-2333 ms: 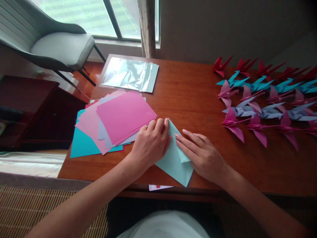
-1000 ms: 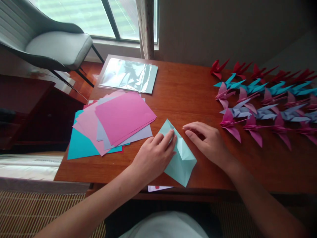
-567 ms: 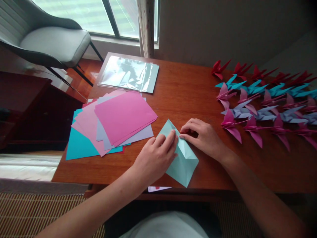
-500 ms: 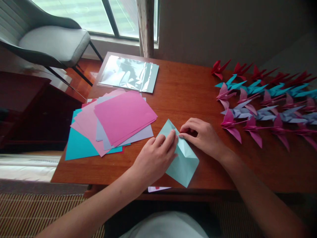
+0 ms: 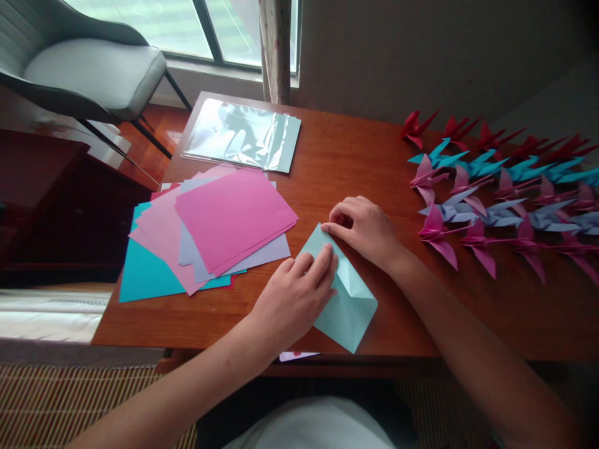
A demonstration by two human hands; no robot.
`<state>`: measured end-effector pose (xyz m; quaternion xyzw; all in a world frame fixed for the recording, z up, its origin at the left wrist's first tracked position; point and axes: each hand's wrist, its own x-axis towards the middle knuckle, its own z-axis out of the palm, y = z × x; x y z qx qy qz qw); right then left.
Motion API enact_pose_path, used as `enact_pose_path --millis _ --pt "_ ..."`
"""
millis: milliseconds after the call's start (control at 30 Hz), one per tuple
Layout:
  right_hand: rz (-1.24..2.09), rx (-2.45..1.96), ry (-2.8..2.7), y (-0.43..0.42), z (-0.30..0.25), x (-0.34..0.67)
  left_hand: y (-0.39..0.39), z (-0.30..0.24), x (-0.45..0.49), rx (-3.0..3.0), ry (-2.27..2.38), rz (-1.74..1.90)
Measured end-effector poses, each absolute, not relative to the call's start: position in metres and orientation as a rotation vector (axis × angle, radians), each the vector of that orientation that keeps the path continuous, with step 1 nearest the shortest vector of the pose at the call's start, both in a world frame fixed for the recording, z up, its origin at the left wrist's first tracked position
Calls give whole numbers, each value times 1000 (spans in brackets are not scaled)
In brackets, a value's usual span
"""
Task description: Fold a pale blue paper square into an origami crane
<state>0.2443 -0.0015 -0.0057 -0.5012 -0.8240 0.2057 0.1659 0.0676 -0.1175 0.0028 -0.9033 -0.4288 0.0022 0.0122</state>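
Note:
A pale mint sheet of origami paper [image 5: 352,312], creased and partly folded, lies on the wooden table close to its front edge. My left hand [image 5: 294,293] rests over the paper's left side, its fingertips pressing the sheet down near the middle. At the far corner of the paper, my right hand [image 5: 365,227] has thumb and index finger closed in a pinch on the edge. The part of the sheet under my left palm is hidden.
Left of the paper lies a fanned pile of coloured sheets [image 5: 234,218]. Behind it is a clear plastic packet [image 5: 234,134] of paper. Rows of folded paper cranes [image 5: 435,234] stand at the right. A grey chair [image 5: 93,68] is beyond the table [image 5: 346,162].
My right hand has slid away from me and slightly left along the paper's edge to its far corner. The left hand stays in place on the sheet.

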Motion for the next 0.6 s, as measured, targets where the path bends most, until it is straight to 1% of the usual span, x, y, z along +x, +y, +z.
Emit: enact_pose_path --millis 300,600 --pt "453 -1505 -2339 11 -6 226 -118 3 68 -2812 -1356 -18" --pt "521 -1382 -2394 -8 -5 257 -118 4 68 -2812 -1384 -1"
